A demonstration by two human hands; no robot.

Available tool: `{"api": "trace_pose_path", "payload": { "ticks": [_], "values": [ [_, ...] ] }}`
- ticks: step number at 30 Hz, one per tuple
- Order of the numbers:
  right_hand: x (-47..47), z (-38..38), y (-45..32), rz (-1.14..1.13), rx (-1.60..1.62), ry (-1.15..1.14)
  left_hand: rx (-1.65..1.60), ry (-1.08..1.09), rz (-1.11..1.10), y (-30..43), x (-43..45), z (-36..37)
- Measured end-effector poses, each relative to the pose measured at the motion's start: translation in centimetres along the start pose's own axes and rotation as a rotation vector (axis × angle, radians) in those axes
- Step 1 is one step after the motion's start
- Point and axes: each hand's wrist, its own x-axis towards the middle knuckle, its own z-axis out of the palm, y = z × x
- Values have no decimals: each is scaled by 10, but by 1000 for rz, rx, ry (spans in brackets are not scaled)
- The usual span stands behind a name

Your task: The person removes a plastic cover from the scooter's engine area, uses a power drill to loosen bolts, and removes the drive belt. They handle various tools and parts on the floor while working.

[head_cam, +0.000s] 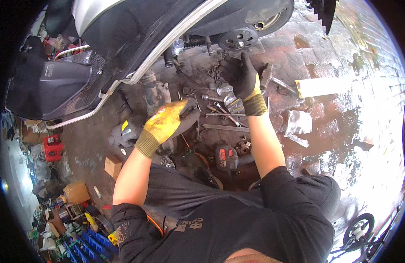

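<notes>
My left hand [171, 121], in a yellow glove with a dark palm, hovers over tools on the ground, fingers curled toward the thumb. Whether a small piece sits between its fingertips is hidden. Ahead of my right hand [240, 77], also gloved, is the round metal clutch drum [238, 39] on a scooter [149, 36]. That hand has its thumb apart from its fingers and shows nothing in its grasp. Between and below the hands lie combination wrenches [227, 113], a flat metal bar [225, 127] and a socket extension [212, 98]. Loose metal parts [214, 72] lie beside my right fingers.
A cordless power tool with a red-and-black battery [226, 156] lies by my feet. Left are a grey plastic cover [123, 135], a small cardboard box [113, 167] and a red crate [53, 148]. A hammer [266, 77], a yellow-white box [324, 88] and plastic wrapping [298, 126] lie right.
</notes>
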Motion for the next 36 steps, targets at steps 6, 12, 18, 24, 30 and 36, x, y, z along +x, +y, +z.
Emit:
{"api": "trace_pose_path", "payload": {
  "ticks": [6,12,18,24,30,36],
  "values": [
    [30,16,-22,108,73,-155,-164,9,2,-15,-18,-1],
    [45,8,-22,120,325,-415,-335,-22,-96,13,-17,-30],
    [40,16,-13,-256,-154,88,-310,-12,-58,12,-24,-29],
    [29,24,-10,-360,-245,207,-224,26,-13,-6,-29,-15],
    [71,-29,-29,169,351,-873,-270,-34,-57,19,-3,-30],
    [39,8,-18,-109,-164,-36,-282,-32,-48,16,-12,-29]
  ]
}}
